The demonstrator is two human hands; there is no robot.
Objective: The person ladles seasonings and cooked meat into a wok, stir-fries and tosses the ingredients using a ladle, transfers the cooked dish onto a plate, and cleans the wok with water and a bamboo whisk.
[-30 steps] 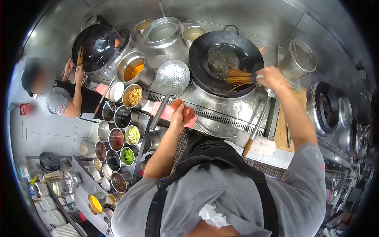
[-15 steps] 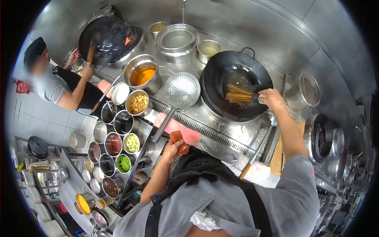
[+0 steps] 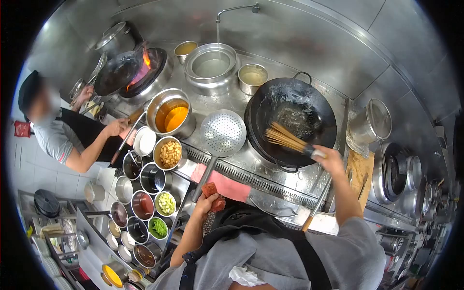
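My right hand (image 3: 330,159) is closed round the dark handle of a bamboo brush (image 3: 287,137), whose bristles are over the near part of a large black wok (image 3: 316,108). Some water lies in the bottom of the wok. My left hand (image 3: 204,205) grips a folded red cloth (image 3: 212,195) close to my apron, just below the handle of a perforated ladle (image 3: 223,132). A pink cloth (image 3: 232,187) lies flat along the front edge of the stove, beyond my left hand.
Water runs from a faucet (image 3: 237,9) into a metal pot (image 3: 210,87). An orange-liquid pot (image 3: 170,94) and several ingredient tins stand left. At the far left a co-worker (image 3: 72,135) tilts another wok (image 3: 116,72) beside flames. A strainer (image 3: 378,118) sits right.
The brush has lifted from the wok's middle toward its near side. The co-worker's brush is out of their wok, and flames show beside it. The view has shifted, showing the faucet.
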